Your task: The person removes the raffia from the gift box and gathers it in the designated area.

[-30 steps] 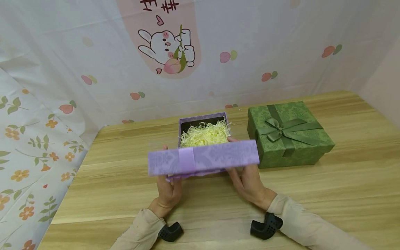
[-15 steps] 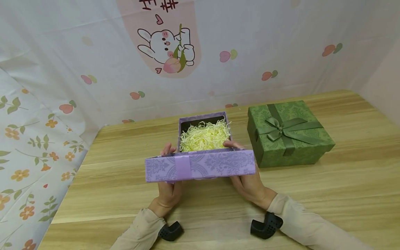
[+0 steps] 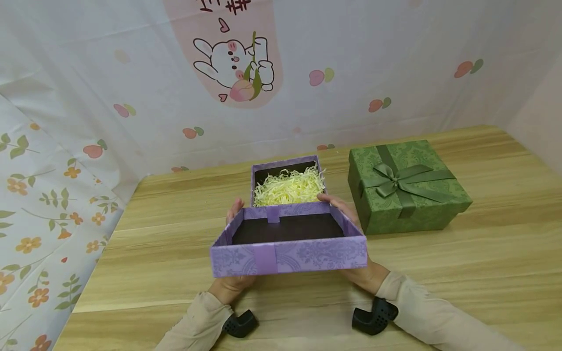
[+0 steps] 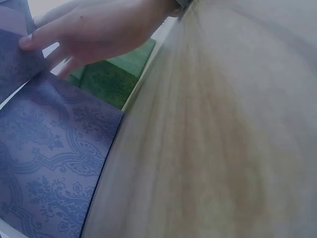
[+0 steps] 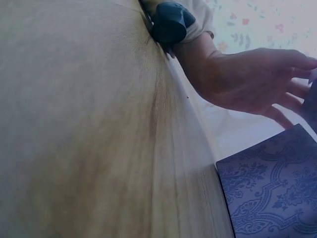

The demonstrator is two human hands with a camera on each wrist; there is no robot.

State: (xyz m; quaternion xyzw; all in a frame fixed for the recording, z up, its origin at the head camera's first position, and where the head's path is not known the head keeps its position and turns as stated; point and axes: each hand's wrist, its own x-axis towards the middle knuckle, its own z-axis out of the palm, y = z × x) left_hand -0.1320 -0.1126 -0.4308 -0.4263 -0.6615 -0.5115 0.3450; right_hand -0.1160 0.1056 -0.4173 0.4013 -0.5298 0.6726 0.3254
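A purple patterned box lid [image 3: 316,256] is turned with its dark inside up, between both hands and in front of the purple box. My left hand [image 3: 232,284] holds its left side, fingertips showing past the far corner. On the right side my right hand [image 3: 371,275] grips it likewise. Most of both palms is hidden behind the lid in the head view. The purple box [image 3: 252,181] stands uncovered, filled with pale yellow shredded paper [image 3: 290,187]. In the left wrist view the right hand [image 4: 99,29] shows, its thumb along the lid's ribboned side.
A green gift box [image 3: 408,190] with a ribbon bow stands on the wooden table [image 3: 175,243], right of the purple box. A printed curtain [image 3: 333,58] hangs behind the table, and a flowered one [image 3: 48,243] hangs at the left.
The lid has tipped so that its dark inside now faces up, and its near side has come lower and closer. Both hands keep hold of it; the purple and green boxes stay put.
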